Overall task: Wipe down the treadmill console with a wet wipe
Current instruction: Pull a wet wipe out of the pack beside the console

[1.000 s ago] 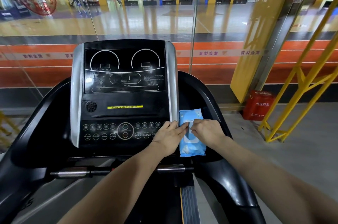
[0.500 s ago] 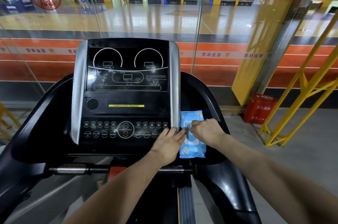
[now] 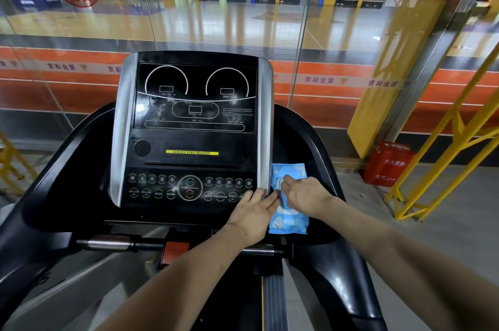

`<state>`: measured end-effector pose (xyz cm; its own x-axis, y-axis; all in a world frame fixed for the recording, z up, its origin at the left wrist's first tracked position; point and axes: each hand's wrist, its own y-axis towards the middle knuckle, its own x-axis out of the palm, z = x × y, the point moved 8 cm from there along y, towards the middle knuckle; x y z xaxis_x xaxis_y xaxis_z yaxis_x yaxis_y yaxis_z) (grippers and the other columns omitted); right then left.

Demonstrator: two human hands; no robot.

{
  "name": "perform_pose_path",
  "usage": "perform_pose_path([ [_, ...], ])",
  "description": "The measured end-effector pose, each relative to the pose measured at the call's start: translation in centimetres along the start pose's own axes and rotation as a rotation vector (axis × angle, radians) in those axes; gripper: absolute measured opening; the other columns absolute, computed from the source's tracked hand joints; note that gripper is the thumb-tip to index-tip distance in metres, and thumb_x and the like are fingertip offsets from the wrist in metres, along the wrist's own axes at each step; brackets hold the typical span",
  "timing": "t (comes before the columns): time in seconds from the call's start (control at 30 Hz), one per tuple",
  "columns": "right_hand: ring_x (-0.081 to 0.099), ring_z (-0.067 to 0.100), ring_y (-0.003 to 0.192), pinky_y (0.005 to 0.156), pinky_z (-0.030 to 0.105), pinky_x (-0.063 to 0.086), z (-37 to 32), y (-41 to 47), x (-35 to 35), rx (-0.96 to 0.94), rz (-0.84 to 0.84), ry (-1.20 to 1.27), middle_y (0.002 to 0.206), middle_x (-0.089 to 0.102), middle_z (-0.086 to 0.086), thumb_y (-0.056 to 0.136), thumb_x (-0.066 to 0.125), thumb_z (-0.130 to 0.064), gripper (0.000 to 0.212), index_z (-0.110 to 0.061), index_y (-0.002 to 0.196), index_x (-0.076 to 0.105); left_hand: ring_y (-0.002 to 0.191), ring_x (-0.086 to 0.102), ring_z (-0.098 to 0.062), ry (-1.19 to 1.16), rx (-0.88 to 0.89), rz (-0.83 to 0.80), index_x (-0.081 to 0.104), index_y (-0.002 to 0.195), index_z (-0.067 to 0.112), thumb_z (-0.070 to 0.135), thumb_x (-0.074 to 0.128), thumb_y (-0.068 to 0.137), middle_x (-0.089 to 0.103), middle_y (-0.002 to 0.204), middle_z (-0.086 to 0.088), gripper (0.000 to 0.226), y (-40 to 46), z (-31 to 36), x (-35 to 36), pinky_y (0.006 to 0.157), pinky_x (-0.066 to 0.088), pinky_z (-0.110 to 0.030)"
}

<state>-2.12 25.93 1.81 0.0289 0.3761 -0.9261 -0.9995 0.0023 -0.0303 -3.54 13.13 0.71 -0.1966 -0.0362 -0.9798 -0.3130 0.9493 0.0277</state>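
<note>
The blue wet wipe pack lies in the tray just right of the treadmill console. The left hand rests flat on the pack's left edge, fingers straight. The right hand pinches the pack's lid flap (mostly hidden) — fingers curled.
</note>
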Motion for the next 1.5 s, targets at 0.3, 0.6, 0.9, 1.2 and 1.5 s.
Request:
perform_pose_path([
  [0.3,0.029,0.022,0.043,0.041,0.035,0.028,1.1,-1.4,-1.4,-0.040,0.074,0.205,0.080,0.036,0.000,0.080,0.059,-0.005,0.009,-0.009,0.079,0.051,0.138,0.024,-0.031,-0.026,-0.010,-0.011,0.011,0.165,0.015,0.017,0.048,0.097,0.003,0.174,-0.002,0.077,-0.2,0.0,0.2,0.115,0.023,-0.044],
  [0.6,0.062,0.020,0.063,0.046,0.035,0.049,1.8,-2.7,-1.6,0.000,0.200,0.298,0.094,0.057,-0.005,0.096,0.066,-0.030,0.016,-0.030,0.110,0.073,0.138,0.025,-0.034,-0.034,-0.016,-0.022,0.011,0.164,0.013,0.015,0.048,0.097,0.003,0.174,-0.003,0.077,-0.1,0.1,0.0,0.116,0.024,-0.044],
  [0.9,0.052,0.017,0.063,0.041,0.027,0.026,1.1,-2.6,-1.5,0.020,0.151,0.217,0.082,0.046,-0.005,0.081,0.078,-0.016,0.018,-0.028,0.088,0.067,0.138,0.026,-0.033,-0.064,-0.009,-0.017,0.011,0.164,0.019,0.016,0.051,0.095,0.006,0.173,-0.004,0.080,-0.1,0.3,0.3,0.115,0.024,-0.045],
  [1.2,0.049,0.013,0.076,0.054,0.037,0.046,2.3,-3.8,-1.0,0.159,0.222,0.493,0.101,0.042,-0.013,0.099,0.051,-0.015,0.010,-0.024,0.102,0.050,0.138,0.025,-0.032,-0.055,-0.012,-0.014,0.011,0.163,0.026,0.014,0.053,0.095,0.000,0.173,-0.003,0.081,-0.3,0.4,0.9,0.114,0.024,-0.047],
  [1.5,0.059,0.009,0.098,0.084,0.032,0.050,7.2,-6.7,-8.3,0.491,0.553,1.120,0.109,0.061,-0.013,0.108,0.038,-0.025,0.014,-0.027,0.098,0.047,0.139,0.026,-0.034,-0.032,-0.034,-0.033,0.012,0.162,0.027,0.017,0.055,0.093,0.002,0.172,-0.003,0.082,0.0,0.4,1.0,0.114,0.024,-0.049],
])
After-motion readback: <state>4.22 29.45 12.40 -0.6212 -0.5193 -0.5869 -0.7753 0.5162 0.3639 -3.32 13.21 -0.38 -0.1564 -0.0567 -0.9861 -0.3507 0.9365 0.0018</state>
